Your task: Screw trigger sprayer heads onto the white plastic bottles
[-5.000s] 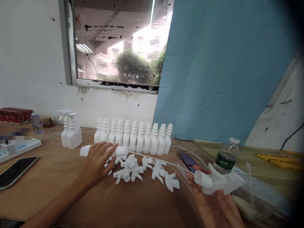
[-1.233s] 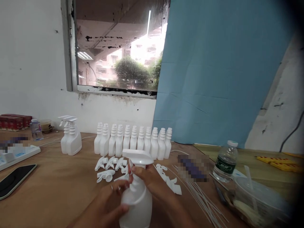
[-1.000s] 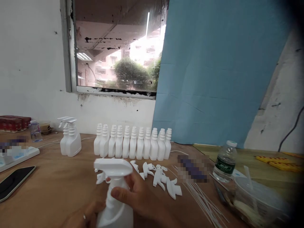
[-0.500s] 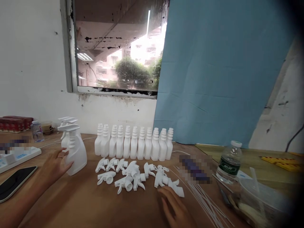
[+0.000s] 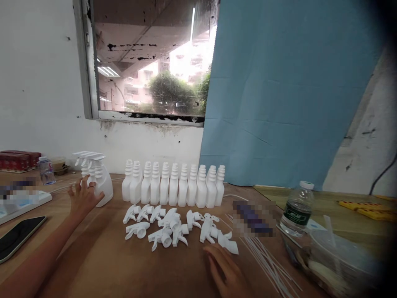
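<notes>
My left hand (image 5: 82, 198) reaches out to the far left, fingers spread, and touches the side of a white spray bottle (image 5: 104, 184) that has its trigger head on. This bottle stands with other finished spray bottles (image 5: 84, 165) behind it. My right hand (image 5: 223, 269) rests flat on the wooden table (image 5: 102, 265), holding nothing, just in front of a loose pile of white trigger heads (image 5: 173, 227). A row of several white bottles without heads (image 5: 173, 185) stands behind the pile.
Thin white dip tubes (image 5: 266, 260) lie fanned to the right of my right hand. A water bottle (image 5: 296, 209), a clear plastic cup with a straw (image 5: 335, 252), a phone (image 5: 17, 231) and a power strip (image 5: 21, 198) lie around. A window and a blue curtain are behind.
The assembled spray bottle went from in front of me to the far left, set down by my left hand beside the other finished bottles. My right hand dropped onto the table.
</notes>
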Available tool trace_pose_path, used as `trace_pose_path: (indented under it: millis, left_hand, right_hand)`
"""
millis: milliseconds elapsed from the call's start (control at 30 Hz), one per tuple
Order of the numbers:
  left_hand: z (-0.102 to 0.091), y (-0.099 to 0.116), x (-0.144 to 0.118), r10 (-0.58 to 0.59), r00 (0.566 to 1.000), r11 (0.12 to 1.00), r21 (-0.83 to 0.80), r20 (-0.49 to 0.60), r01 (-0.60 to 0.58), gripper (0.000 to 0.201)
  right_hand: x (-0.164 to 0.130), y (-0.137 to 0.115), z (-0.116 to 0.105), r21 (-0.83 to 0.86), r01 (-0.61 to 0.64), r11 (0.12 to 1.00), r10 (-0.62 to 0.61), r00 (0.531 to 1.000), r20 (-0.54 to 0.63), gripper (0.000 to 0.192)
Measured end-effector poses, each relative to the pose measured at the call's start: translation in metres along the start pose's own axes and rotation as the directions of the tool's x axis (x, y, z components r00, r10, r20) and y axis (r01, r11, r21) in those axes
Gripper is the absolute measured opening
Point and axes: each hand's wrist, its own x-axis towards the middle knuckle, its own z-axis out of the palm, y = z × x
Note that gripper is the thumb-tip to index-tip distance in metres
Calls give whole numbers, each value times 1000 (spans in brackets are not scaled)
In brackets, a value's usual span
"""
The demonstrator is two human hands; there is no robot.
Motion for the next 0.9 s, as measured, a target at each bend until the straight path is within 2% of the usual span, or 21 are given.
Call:
trace_pose_path:
  millis: [133,300,500,700,800,900]
  left_hand:
    - [7,2,4,-52,998,999,-6,20,52,37]
    - [5,5,6,-65,997,987,-148,33,69,34]
    - [-11,17,3,-101,994,970,-216,51,110,35]
    - [-28,20,-11,-50,992,970,-232,114,75,43]
    - [-24,16,-9,-74,994,969,-230,85,92,50]
    - [-19,13,-3,-109,994,963,-249,-10,103,50]
  right_hand:
    - [-1,0,1,23,-21,1000,20,998,55,27]
    - [-3,0,1,36,-65,997,61,992,110,29]
    - [-4,2,-1,23,-59,998,56,990,129,30]
    - [0,-4,-3,12,-22,1000,21,996,92,27]
    - [4,-6,-6,18,-27,999,25,997,68,26]
    - [11,-2,-15,41,-59,997,57,997,56,23]
